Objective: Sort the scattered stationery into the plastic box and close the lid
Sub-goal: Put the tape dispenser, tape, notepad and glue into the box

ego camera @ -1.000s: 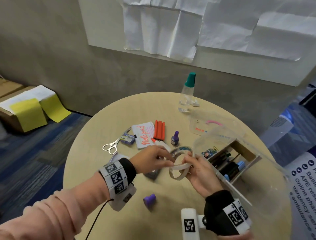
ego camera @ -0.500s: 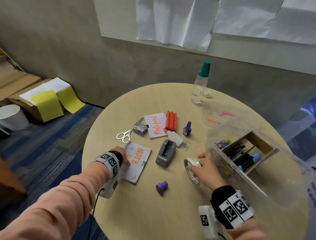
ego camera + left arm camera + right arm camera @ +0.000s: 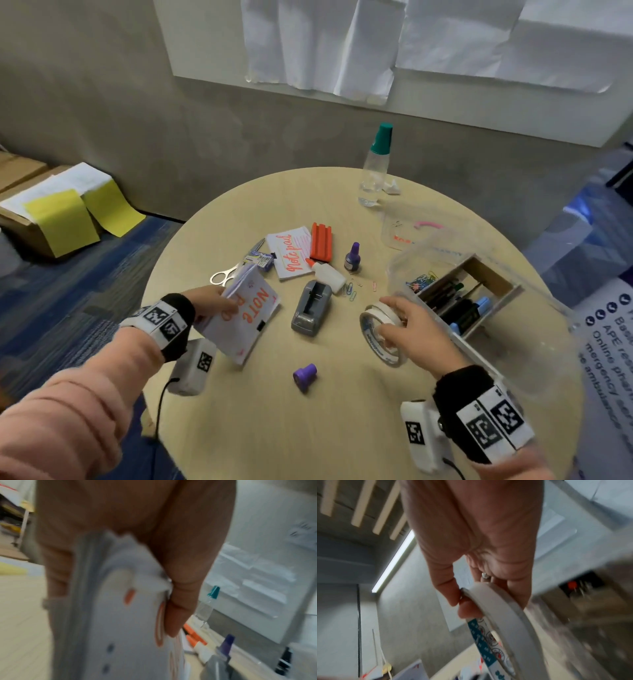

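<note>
My left hand [image 3: 214, 303] grips a white notepad [image 3: 245, 313] with orange lettering, lifted and tilted off the round table [image 3: 342, 428]; the left wrist view shows the thumb [image 3: 178, 609] pressed on the notepad [image 3: 123, 628]. My right hand [image 3: 409, 323] holds a roll of white tape [image 3: 378, 334] upright beside the clear plastic box [image 3: 534, 349]; the right wrist view shows fingers pinching the tape roll [image 3: 505, 615]. The box holds a wooden organiser [image 3: 476, 291] with markers.
Scattered on the table: a grey tape dispenser [image 3: 311, 308], purple stamp [image 3: 305, 377], glue bottle [image 3: 327, 275], ink bottle [image 3: 352, 257], orange markers [image 3: 322, 241], second notepad [image 3: 291, 257], scissors [image 3: 226, 274], paper clips [image 3: 351, 291], a spray bottle [image 3: 375, 166]. The clear lid [image 3: 421, 226] lies behind the box.
The hands parted; the right kept the tape roll and carried it toward the box. The left reached to the notepad and has lifted it off the table.
</note>
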Action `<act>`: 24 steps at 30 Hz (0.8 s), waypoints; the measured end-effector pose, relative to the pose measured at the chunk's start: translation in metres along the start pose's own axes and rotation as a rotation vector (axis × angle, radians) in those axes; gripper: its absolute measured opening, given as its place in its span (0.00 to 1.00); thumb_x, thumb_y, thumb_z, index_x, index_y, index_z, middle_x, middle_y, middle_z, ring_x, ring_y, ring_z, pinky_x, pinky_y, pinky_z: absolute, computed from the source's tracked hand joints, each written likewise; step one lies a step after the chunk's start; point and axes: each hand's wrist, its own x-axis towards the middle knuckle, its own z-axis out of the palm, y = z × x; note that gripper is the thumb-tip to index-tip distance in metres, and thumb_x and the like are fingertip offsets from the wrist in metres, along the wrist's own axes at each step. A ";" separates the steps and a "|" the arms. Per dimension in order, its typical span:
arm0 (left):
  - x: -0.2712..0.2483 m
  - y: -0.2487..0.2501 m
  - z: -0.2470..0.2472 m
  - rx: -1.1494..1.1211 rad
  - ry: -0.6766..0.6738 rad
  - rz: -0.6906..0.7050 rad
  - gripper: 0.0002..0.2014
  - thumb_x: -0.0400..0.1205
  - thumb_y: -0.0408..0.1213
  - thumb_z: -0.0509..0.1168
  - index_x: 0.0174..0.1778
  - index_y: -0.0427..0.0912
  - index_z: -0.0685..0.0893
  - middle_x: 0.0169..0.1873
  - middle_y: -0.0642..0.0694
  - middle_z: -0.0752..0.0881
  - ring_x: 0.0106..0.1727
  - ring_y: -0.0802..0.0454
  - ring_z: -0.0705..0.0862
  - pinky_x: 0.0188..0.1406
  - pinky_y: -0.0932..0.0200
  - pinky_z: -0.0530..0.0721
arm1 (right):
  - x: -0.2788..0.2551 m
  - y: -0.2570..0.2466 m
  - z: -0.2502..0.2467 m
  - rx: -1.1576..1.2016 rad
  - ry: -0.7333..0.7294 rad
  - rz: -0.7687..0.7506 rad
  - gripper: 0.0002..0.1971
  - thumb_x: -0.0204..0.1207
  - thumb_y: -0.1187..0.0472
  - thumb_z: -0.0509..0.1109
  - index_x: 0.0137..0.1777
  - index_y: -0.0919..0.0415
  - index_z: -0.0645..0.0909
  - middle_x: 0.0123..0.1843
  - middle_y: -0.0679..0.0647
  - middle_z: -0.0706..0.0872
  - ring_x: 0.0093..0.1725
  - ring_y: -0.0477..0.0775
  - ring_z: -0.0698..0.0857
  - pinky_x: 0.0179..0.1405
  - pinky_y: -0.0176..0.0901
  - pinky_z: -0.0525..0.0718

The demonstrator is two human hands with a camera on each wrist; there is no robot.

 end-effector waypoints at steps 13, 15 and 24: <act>-0.091 0.182 0.034 -0.170 -0.021 0.653 0.18 0.75 0.26 0.68 0.60 0.39 0.76 0.58 0.36 0.85 0.55 0.39 0.85 0.60 0.43 0.83 | -0.045 0.031 -0.158 0.734 0.588 0.056 0.10 0.80 0.74 0.57 0.44 0.63 0.77 0.30 0.56 0.70 0.27 0.48 0.73 0.28 0.45 0.80; -0.093 0.210 0.064 -0.135 -0.063 0.731 0.16 0.77 0.26 0.66 0.59 0.41 0.75 0.56 0.37 0.85 0.48 0.43 0.86 0.51 0.49 0.86 | -0.044 0.046 -0.160 0.761 0.599 0.139 0.14 0.78 0.75 0.57 0.34 0.61 0.72 0.30 0.57 0.68 0.29 0.50 0.71 0.33 0.48 0.76; -0.094 0.277 0.193 0.151 -0.160 0.822 0.18 0.80 0.35 0.64 0.64 0.37 0.70 0.56 0.37 0.84 0.51 0.41 0.86 0.48 0.51 0.84 | -0.034 0.080 -0.156 0.860 0.539 0.267 0.15 0.78 0.76 0.56 0.34 0.58 0.67 0.31 0.60 0.75 0.29 0.53 0.78 0.35 0.46 0.74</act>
